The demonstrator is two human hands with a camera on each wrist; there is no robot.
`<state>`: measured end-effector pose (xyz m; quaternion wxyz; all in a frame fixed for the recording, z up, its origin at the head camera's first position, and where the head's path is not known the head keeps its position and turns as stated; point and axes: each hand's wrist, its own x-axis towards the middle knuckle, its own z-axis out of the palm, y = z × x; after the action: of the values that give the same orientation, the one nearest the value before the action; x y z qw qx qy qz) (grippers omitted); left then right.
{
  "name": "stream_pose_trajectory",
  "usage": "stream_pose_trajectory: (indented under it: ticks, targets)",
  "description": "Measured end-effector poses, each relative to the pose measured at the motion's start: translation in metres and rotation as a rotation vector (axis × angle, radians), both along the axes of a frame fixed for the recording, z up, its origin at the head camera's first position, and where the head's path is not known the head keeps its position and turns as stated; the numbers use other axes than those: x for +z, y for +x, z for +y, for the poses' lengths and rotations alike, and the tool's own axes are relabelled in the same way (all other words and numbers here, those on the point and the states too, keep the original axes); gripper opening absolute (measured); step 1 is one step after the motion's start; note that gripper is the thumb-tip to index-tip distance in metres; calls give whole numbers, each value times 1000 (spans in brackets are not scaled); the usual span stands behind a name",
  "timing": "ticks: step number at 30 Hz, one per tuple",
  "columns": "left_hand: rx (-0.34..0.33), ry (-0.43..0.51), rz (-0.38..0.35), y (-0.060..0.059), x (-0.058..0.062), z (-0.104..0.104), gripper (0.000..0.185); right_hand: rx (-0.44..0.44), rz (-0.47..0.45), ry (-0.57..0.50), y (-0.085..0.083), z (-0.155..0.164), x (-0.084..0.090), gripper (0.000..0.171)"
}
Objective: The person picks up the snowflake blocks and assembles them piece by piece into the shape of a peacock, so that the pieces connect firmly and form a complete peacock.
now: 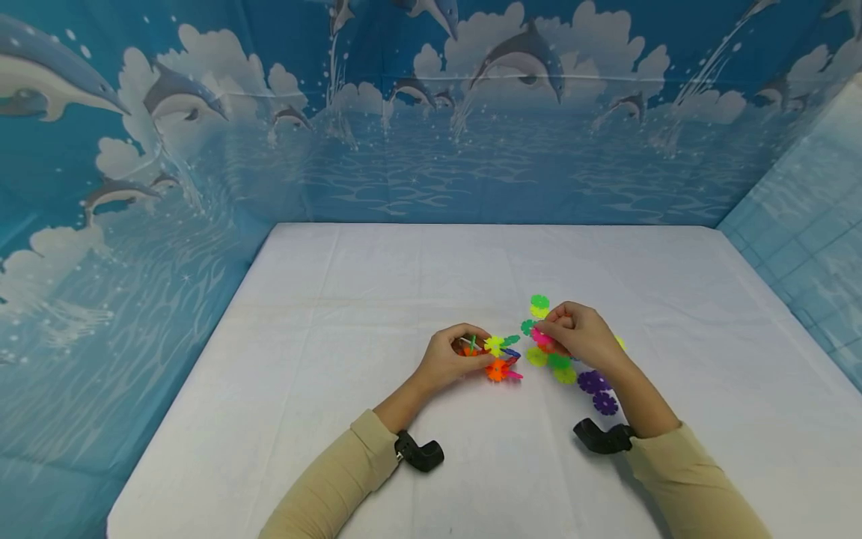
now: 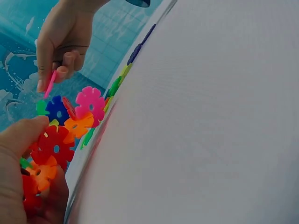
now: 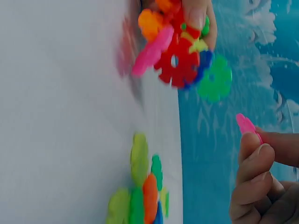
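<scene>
My left hand (image 1: 454, 352) grips a cluster of interlocked plastic snowflake discs. Red (image 2: 55, 145), orange (image 2: 44, 173), blue (image 2: 57, 110) and pink (image 2: 90, 105) discs show in the left wrist view; a green one (image 3: 215, 78) sticks out at its end in the right wrist view. To the right, my right hand (image 1: 582, 333) pinches a single pink disc (image 3: 245, 124) between thumb and forefinger, apart from the cluster. Loose discs lie under and around the right hand, among them a light green one (image 1: 536, 356) and a bright green one (image 1: 539, 301).
Several purple discs (image 1: 592, 382) lie beside the right wrist. A white cloth (image 1: 350, 284) covers the table. Black wrist cameras (image 1: 419, 452) sit on both forearms. Blue curtains with dolphins (image 1: 404, 165) hang behind and at the sides.
</scene>
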<state>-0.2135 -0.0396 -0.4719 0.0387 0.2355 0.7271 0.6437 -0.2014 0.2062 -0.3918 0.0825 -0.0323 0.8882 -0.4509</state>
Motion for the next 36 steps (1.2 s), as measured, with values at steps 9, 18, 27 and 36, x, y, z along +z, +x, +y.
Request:
stream_pose_trajectory:
  ticks: [9,18,27,36]
  targets:
    - [33,-49,88,0,0,1,29,35,102,67,-3,-39,2,25]
    - [113,-187,385,0,-1,0,26,35,216,157,-1,-59,2,17]
    - [155,-280,540,1,2,-2,22,30,252,144,1,-67,-6,12]
    - [160,-276,571,3,1,-3,22,23,264,113,0,-69,-12,11]
